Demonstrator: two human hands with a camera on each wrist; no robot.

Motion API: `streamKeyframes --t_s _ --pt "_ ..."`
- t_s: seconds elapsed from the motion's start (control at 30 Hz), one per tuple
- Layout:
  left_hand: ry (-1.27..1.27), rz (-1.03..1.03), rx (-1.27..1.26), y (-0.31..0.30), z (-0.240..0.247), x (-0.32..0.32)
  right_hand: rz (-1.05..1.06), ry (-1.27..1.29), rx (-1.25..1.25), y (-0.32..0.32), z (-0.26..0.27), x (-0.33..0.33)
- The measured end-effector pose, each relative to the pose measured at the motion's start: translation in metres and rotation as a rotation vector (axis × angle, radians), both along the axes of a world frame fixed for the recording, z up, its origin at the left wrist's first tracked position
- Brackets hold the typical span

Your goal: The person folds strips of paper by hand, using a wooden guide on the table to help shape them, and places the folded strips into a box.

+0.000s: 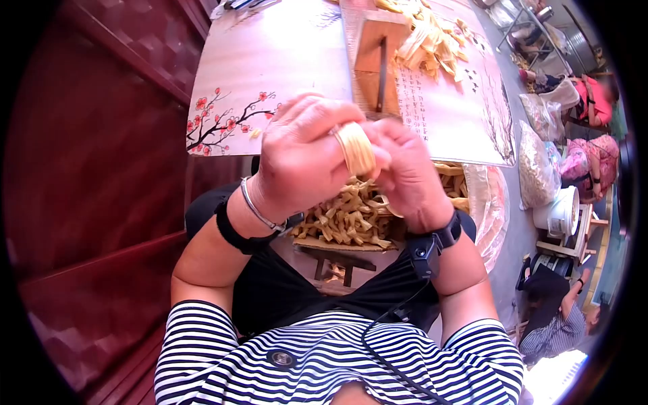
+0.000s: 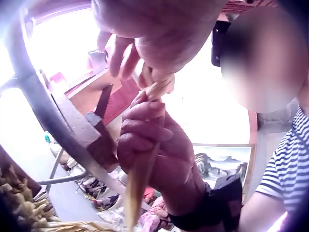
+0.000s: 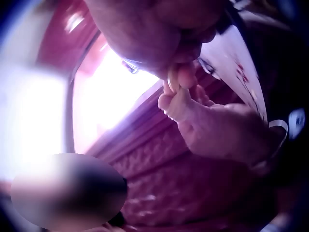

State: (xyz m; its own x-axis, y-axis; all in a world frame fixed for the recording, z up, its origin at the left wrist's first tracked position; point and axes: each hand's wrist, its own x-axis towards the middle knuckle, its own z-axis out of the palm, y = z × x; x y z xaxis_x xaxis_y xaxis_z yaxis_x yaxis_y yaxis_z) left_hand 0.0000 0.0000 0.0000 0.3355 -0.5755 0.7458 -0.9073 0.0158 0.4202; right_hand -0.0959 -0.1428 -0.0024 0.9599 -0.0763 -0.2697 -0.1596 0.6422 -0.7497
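Grasping a pale yellow, layered, looped strip (image 1: 356, 150), the left hand (image 1: 297, 152) has its fingers curled round it, and the right hand (image 1: 413, 165) grips it just beside, with a length hanging below that fist in the left wrist view. From the head view, both hands overlap the near edge of a pale, blossom-printed tabletop (image 1: 283, 61). Just beyond them lies a brown wooden block with a dark metal bar (image 1: 378, 50), the closest obstacle ahead. Leftward there is room: the dark red panelled wall (image 1: 88, 169) is well apart. Past the block, a heap of loose yellow strips (image 1: 432, 47) covers part of the right side. Below the hands, a pile of yellowish knotted pieces (image 1: 347, 219) reaches a brown cardboard edge (image 1: 344, 244) near the lap.
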Motion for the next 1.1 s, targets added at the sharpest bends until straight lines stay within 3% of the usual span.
streamKeyframes --t_s 0.03,0.07,0.1,0.17,0.2,0.3,0.33,0.47,0.6,0.73,0.83,0.97,1.1 --pt "0.059 0.037 -0.01 -0.003 -0.001 -0.003 -0.197 -0.027 -0.198 0.001 0.005 -0.002" --pt "0.113 0.074 -0.022 -0.005 -0.002 -0.005 -0.181 -0.057 -0.401 -0.01 0.005 -0.008" --pt "0.088 0.031 0.035 0.007 0.006 0.01 -0.189 -0.221 -0.509 0.0 0.004 0.005" --pt "0.269 -0.071 0.143 0.014 0.011 -0.004 -0.157 -0.326 -0.752 0.004 0.017 -0.014" --pt "0.216 -0.06 0.242 0.018 0.008 -0.001 -0.173 -0.504 -0.952 0.002 0.006 -0.007" --pt "-0.045 0.037 0.271 0.014 0.004 -0.006 0.026 -0.424 -1.511 0.001 0.005 -0.006" --pt "-0.004 0.002 0.213 0.01 0.002 -0.007 0.036 -0.362 -1.515 0.001 0.004 -0.008" --pt "0.332 -0.218 0.038 0.015 0.013 -0.005 0.205 -0.007 -0.693 -0.005 0.011 -0.009" --pt "0.724 -0.343 -0.257 0.023 0.005 0.014 0.39 -0.004 -0.262 -0.019 0.009 -0.016" --pt "1.175 -0.461 -0.084 0.02 0.006 0.005 0.338 0.056 -0.315 -0.018 0.012 -0.014" --pt "1.19 -0.509 0.175 0.018 0.014 0.001 0.287 0.069 -0.412 -0.01 0.017 -0.012" --pt "1.34 -0.414 -0.172 0.008 -0.006 -0.001 0.018 0.04 -0.538 -0.028 0.021 -0.015" --pt "1.092 -0.158 -0.122 -0.017 -0.006 0.01 -0.297 -0.054 -0.962 -0.046 0.007 0.001"
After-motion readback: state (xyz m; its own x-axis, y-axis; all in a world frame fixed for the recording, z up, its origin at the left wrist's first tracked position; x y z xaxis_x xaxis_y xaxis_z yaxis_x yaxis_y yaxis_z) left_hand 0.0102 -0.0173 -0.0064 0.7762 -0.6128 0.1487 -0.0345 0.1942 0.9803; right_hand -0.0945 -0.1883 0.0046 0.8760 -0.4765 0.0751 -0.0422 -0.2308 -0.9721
